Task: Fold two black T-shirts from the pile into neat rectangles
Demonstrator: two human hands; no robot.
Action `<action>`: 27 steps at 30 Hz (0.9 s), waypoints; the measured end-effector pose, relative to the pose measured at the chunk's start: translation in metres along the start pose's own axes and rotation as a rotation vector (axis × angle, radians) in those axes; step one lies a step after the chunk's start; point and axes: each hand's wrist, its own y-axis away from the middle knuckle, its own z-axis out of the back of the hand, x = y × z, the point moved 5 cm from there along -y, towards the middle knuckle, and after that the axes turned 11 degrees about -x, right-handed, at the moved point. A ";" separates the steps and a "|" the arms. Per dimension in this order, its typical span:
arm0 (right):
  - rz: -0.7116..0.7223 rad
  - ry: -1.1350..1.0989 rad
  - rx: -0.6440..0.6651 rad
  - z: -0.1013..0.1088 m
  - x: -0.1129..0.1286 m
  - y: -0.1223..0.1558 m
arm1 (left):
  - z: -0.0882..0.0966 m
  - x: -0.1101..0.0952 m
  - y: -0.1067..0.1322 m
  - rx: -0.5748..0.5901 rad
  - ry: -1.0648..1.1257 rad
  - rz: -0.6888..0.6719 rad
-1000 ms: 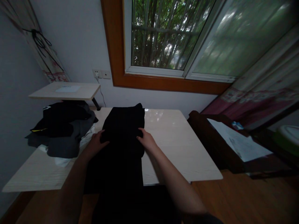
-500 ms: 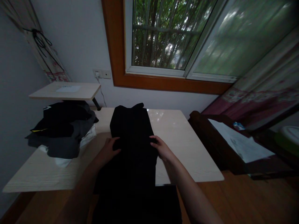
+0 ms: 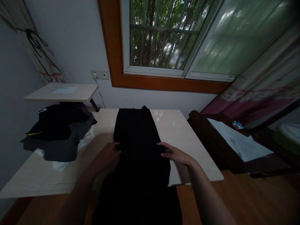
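A long piece of black clothing, a garment (image 3: 139,134) whose kind I cannot make out, lies lengthwise on the pale wooden table (image 3: 192,150). Its near end merges with dark fabric at the table's front edge. My left hand (image 3: 109,153) grips its left edge, thumb and fingers closed on the cloth. On the opposite edge, my right hand (image 3: 175,153) pinches the fabric in the same way. Some fingertips are lost against the black cloth.
On the table's left, a heap of black, grey and white clothes (image 3: 61,131) lies partly beneath a small raised shelf (image 3: 63,92). A dark wooden stand (image 3: 215,147) with white paper (image 3: 236,140) is at the right. Beyond the table are a wall and window (image 3: 164,37).
Both hands have come slightly nearer to me and a little further apart. The garment's far end looks straighter and flatter, and its raised corner sits lower.
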 end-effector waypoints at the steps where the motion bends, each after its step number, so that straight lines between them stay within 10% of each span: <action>1: 0.036 0.013 -0.052 0.002 0.002 -0.008 | 0.006 0.005 -0.010 -0.081 -0.043 -0.019; 7: 0.270 0.107 -0.419 0.007 0.017 -0.061 | 0.008 0.024 -0.061 -0.334 -0.268 -0.076; 13: 0.306 0.193 -0.568 0.007 0.011 -0.083 | -0.007 0.021 -0.079 -0.314 -0.442 -0.109; 24: 0.027 0.110 -0.132 0.006 -0.015 -0.027 | -0.013 0.015 -0.072 -0.187 -0.347 -0.226; 27: 0.086 0.177 -0.202 0.016 -0.010 -0.028 | -0.010 -0.001 -0.072 -0.256 -0.327 -0.223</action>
